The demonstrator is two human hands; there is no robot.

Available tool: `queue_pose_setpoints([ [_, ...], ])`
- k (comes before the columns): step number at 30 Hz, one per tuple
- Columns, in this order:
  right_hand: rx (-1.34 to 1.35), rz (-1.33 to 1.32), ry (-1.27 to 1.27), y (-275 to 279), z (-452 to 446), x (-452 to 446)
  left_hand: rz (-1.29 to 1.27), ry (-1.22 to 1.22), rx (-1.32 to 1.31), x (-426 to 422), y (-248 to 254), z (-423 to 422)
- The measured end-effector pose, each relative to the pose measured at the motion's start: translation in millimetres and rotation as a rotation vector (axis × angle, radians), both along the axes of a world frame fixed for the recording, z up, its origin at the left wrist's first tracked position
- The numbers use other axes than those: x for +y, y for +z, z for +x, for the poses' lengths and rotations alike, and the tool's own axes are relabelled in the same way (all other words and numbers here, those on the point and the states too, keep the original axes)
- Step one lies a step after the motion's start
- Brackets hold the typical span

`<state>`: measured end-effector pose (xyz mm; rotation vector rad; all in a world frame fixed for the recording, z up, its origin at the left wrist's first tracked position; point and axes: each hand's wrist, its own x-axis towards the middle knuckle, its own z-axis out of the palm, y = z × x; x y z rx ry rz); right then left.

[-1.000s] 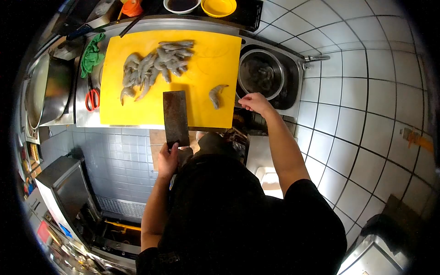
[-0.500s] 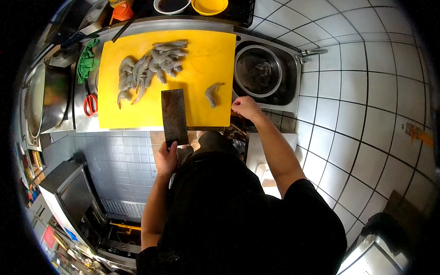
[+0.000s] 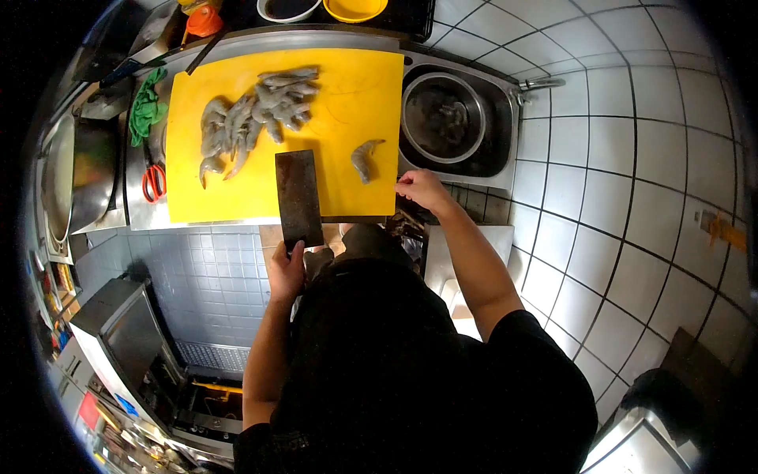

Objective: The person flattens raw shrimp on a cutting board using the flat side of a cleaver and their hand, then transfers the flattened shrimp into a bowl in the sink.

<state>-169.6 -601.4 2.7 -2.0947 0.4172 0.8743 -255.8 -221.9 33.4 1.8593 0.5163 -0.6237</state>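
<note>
My left hand is closed round the lower end of a dark, broad-bladed cleaver, whose blade reaches over the front edge of a yellow cutting board. Several grey shrimp lie in a pile on the board's upper left and middle. One single shrimp rests apart, near the right edge. Beside the board's lower right edge is my right hand, its fingers drawn together; whether something small is between them cannot be made out.
Right of the board, a sink holds a round metal bowl with shrimp-like pieces in it. Red-handled scissors and a green cloth lie at left. Behind stand a white bowl and a yellow bowl.
My right hand has moved left and slightly down, from the sink's side to the board's edge. My left hand keeps its hold on the cleaver. The view has shifted slightly.
</note>
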Motion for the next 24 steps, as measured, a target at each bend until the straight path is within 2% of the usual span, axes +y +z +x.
queue_pose_setpoints([
  [3, -0.015, 0.006, -0.004, -7.8, -2.8, -5.2, -0.003, 0.003, 0.012, -1.7, 3.2, 1.5],
  [6, -0.084, 0.077, -0.154, 6.7, -6.1, -25.5, -0.051, 0.043, -0.201, 11.4, -49.9, -19.5],
  [10, -0.195, -0.178, -0.366, 18.8, -3.5, -96.7, -0.038, 0.041, -0.035, 6.2, -1.5, -2.9],
  [13, -0.221, -0.073, -0.666, 23.5, 3.8, -158.1, 0.039, -0.011, -0.065, 4.0, 6.9, -0.2],
  [16, -0.213, -0.026, -0.833, 10.4, 11.1, -208.4, 0.023, 0.039, 0.058, -0.5, 18.9, 3.0],
  [17, -0.134, -0.004, -0.858, -3.2, 13.2, -229.0, -0.035, 0.066, 0.030, 1.2, 11.7, -1.1],
  [20, -0.107, -0.165, -0.904, -15.0, 15.3, -242.0, 0.015, 0.049, 0.035, -1.6, 16.9, -1.0],
  [24, -0.056, -0.166, -0.853, -13.9, 22.6, -249.2, 0.048, 0.024, 0.097, -4.2, 23.9, -0.3],
])
